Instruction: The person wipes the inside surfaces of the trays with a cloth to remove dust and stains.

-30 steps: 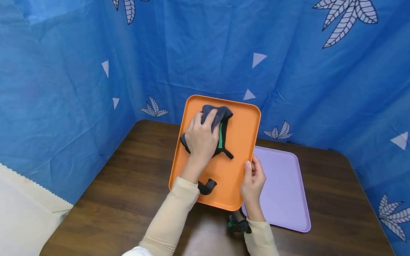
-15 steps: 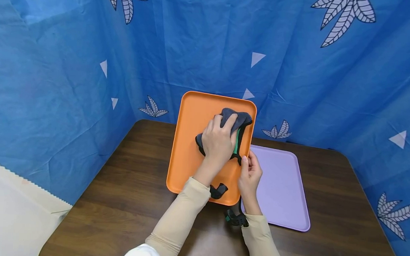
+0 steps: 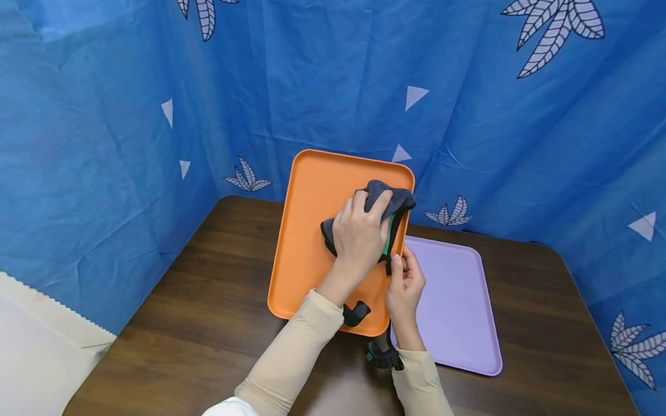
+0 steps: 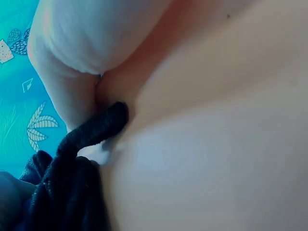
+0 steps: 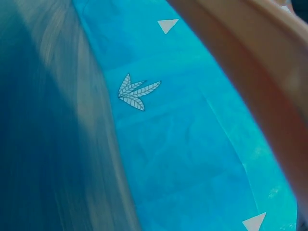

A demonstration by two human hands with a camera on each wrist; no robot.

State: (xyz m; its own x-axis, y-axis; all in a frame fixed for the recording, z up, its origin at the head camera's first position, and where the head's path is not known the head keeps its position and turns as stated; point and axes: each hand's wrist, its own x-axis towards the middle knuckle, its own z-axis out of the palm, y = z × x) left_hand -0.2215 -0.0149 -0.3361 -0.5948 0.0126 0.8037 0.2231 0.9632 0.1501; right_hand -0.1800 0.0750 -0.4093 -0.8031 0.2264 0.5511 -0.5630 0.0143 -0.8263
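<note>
Two trays are showing, and you are working on the tilted orange plastic tray (image 3: 315, 232): your left hand (image 3: 359, 237) is pressing a dark grey cloth (image 3: 386, 198) flat against its upper right part, while your right hand (image 3: 404, 285) is pinching its right edge to steady it. Wiping looks partway done — the lower left seems unreached, and the lilac plastic tray (image 3: 457, 300) is lying untouched on the brown wooden table (image 3: 194, 326).

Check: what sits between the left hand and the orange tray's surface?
In the head view, a dark grey cloth with a green edge lies under the left hand, pressed against the orange tray. The right hand grips the tray's right edge.
</note>
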